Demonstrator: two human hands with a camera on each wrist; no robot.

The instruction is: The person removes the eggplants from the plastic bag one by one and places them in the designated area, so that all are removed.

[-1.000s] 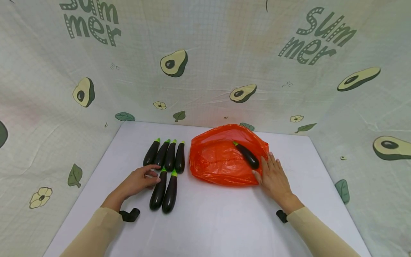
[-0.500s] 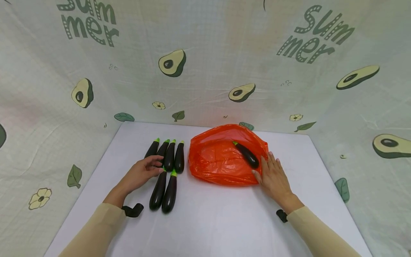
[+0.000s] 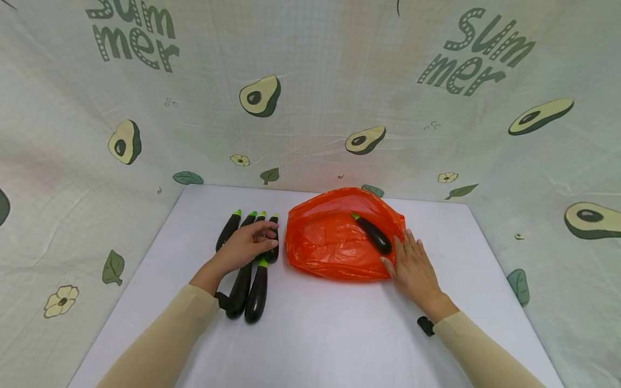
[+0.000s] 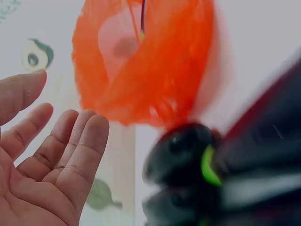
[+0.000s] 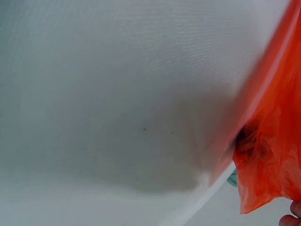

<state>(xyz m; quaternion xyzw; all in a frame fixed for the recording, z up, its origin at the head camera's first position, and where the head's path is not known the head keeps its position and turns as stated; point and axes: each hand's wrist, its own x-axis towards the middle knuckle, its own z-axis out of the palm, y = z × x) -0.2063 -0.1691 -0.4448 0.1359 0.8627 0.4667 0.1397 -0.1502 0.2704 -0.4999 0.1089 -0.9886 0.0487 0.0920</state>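
Note:
My left hand [image 3: 244, 247] is over the back row of dark eggplants at the left, its fingers loosely bent and holding nothing. Its fingertips are nearest the rightmost eggplant [image 3: 273, 254] of that row; the hand partly hides the row. Two more eggplants, one of them the front right eggplant [image 3: 256, 295], lie in front. A red plastic bag [image 3: 317, 269] lies spread open in the middle, with one eggplant [image 3: 373, 235] inside. My right hand [image 3: 416, 272] rests on the bag's right side, fingers fairly straight. In the left wrist view, blurred eggplants [image 4: 178, 150] show beside the open palm.
A white table [image 3: 335, 334] bears everything. Behind it and at both sides hangs a pale cloth [image 3: 310, 97] printed with avocados, leaves and lettering. The bag's back edge lies close to the table's back edge.
My left hand has moved right and away from me, from the left eggplants to the rightmost one in the back row. The right hand and the bag stay put.

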